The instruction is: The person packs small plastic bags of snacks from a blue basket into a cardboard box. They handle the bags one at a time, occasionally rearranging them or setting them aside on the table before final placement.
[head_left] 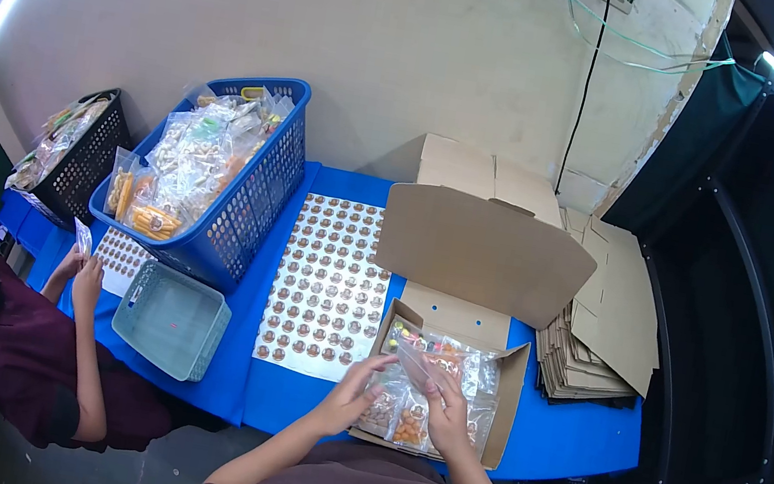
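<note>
A clear plastic packet (418, 364) is tilted over the open cardboard box (504, 413) in front of me. My right hand (447, 416) is closed on the packet's lower right side. To its left, my left hand (352, 399) has thumb and fingers apart, its fingertips right at the packet's left edge. Beneath both hands, the box holds several clear bags of snacks, including one with orange round pieces (412, 424) and one with colourful pieces (405, 334). The packet's contents are hard to make out.
A sheet of round stickers (328, 283) lies left of the box. Farther left stand a blue basket (263, 192) full of packets, a pale plastic tub (172, 320) and a black basket (101, 161). Flattened cartons (614, 309) are stacked right. A co-worker (34, 358) holds a small packet.
</note>
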